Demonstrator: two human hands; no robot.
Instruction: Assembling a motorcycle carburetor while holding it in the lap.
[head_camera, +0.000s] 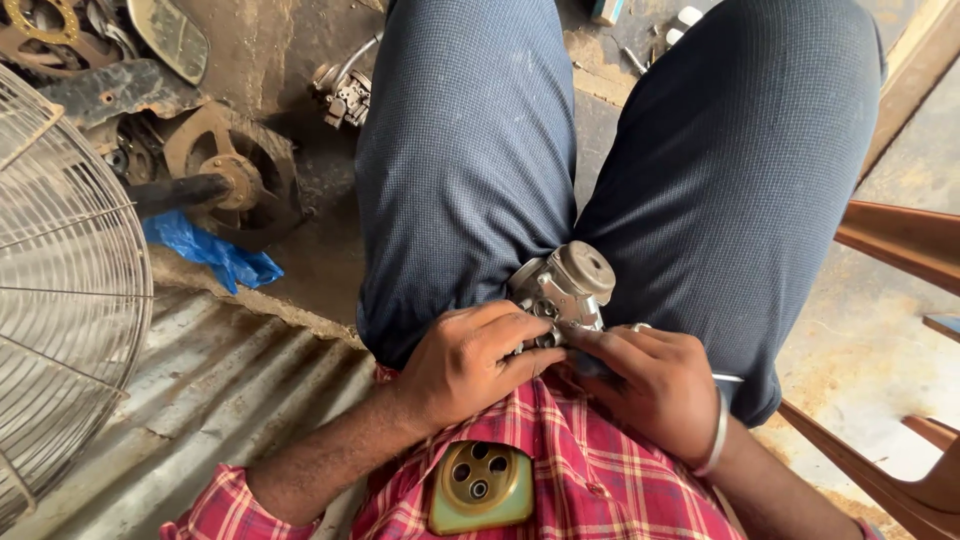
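Tucked in the shirt pocket sits a phone (480, 487), and beyond it left hand (468, 362) and right hand (655, 385) grip pinched around a small metal carburetor (565, 290), likely heavy, rigid, oily-slick, best held by its body.

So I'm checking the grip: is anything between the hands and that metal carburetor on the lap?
Nothing visible does. The left hand and right hand both touch the silver carburetor directly, bare fingers on its body, as it rests between the thighs.

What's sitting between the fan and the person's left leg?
In the head view, a crumpled blue plastic bag lies between the fan and the left leg.
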